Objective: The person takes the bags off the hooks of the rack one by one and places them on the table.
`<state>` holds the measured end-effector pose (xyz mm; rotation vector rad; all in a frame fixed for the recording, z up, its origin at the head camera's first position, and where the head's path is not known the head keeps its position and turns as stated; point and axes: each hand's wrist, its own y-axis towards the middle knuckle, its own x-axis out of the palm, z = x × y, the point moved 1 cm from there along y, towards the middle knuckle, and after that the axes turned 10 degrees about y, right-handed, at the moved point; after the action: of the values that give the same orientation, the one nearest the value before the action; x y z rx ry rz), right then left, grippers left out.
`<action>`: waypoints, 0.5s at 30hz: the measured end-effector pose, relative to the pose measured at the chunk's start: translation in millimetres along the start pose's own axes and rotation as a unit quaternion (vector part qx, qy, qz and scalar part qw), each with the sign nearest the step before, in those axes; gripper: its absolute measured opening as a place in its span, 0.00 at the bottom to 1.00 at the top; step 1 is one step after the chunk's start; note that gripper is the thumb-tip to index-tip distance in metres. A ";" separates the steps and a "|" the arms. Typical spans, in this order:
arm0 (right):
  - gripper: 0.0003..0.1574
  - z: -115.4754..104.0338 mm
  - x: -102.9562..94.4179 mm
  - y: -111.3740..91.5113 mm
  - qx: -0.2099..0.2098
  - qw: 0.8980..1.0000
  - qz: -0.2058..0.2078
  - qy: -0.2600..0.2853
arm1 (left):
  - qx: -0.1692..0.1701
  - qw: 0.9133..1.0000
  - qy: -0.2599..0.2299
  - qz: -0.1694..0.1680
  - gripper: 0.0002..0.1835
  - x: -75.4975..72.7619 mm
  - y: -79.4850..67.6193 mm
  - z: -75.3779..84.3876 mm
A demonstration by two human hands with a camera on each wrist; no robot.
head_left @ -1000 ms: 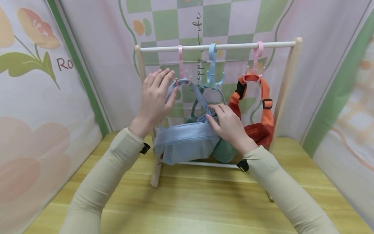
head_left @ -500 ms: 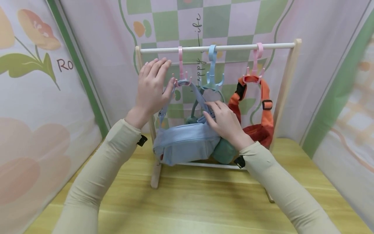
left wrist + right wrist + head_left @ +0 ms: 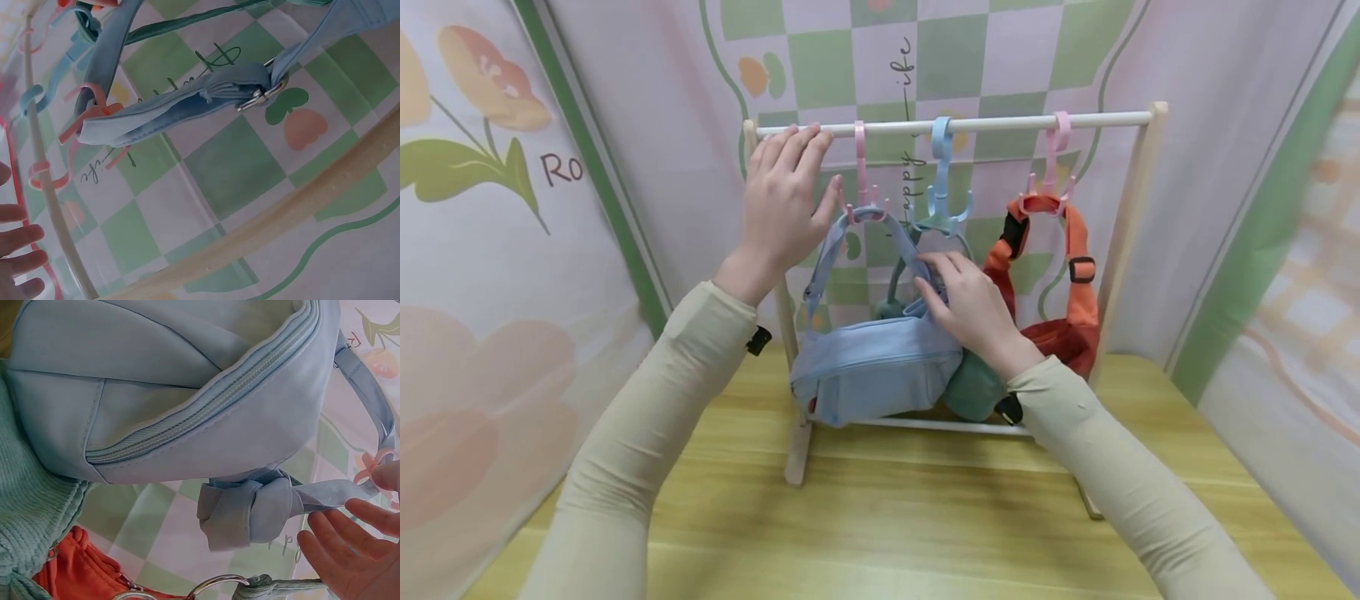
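A light blue waist bag (image 3: pixel 876 371) hangs by its strap (image 3: pixel 829 262) from the left pink hook (image 3: pixel 861 171). My left hand (image 3: pixel 786 196) is raised beside that hook, fingers straight and overlapping the rack's top rail in the head view. In the left wrist view its fingers (image 3: pixel 22 256) show apart from the strap, with nothing in them. My right hand (image 3: pixel 973 308) is at the strap's right side; the right wrist view shows its fingers (image 3: pixel 331 540) loosely extended right beside the strap, below the knotted strap end (image 3: pixel 250 512).
A white rail (image 3: pixel 1000 125) on wooden posts also carries a blue hook (image 3: pixel 940 171) with a green bag (image 3: pixel 973 387), and another pink hook (image 3: pixel 1055 162) with an orange-red bag (image 3: pixel 1067 342). The rack stands on a wooden table (image 3: pixel 887 517) before a checkered curtain (image 3: pixel 955 58).
My left hand has moved up and left, away from the strap toward the rail. My right hand has shifted slightly up and left along the strap. The blue bag stays hanging.
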<state>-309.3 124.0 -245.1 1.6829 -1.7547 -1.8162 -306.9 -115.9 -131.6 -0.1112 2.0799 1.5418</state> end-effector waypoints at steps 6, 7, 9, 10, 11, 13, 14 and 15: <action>0.23 -1.4 0.3 3.9 0.008 1.000 -0.008 -0.006 | 0.002 1.000 0.006 -0.023 0.26 -1.4 9.1 -1.5; 0.23 -2.1 -0.1 4.3 0.010 1.000 -0.010 -0.006 | 0.001 1.000 0.006 -0.029 0.26 -1.6 10.6 -1.7; 0.23 -3.3 -1.0 5.1 0.012 1.000 -0.013 -0.005 | -0.001 0.999 0.007 -0.043 0.26 -2.4 13.5 -1.7; 0.23 -3.6 -1.4 5.4 0.012 1.000 -0.013 -0.005 | -0.001 0.999 0.008 -0.049 0.26 -2.7 15.0 -1.6; 0.23 -3.9 -1.8 5.7 0.012 1.000 -0.012 -0.006 | -0.002 0.998 0.008 -0.055 0.26 -3.0 16.5 -1.4; 0.23 -4.2 -2.6 6.7 0.010 1.000 -0.008 -0.006 | -0.002 0.998 0.007 -0.067 0.27 -3.7 19.4 -1.0; 0.23 -3.9 -2.6 7.2 0.008 1.000 -0.006 -0.005 | 0.000 0.997 0.007 -0.071 0.27 -4.1 20.8 -0.8; 0.22 -3.8 -2.6 7.7 0.007 1.000 -0.005 -0.005 | 0.002 0.997 0.008 -0.075 0.27 -4.3 22.2 -0.7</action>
<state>-310.0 121.0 -236.7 1.6923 -1.7698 -1.8243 -311.9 -110.0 -110.3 -0.2728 2.0370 1.4507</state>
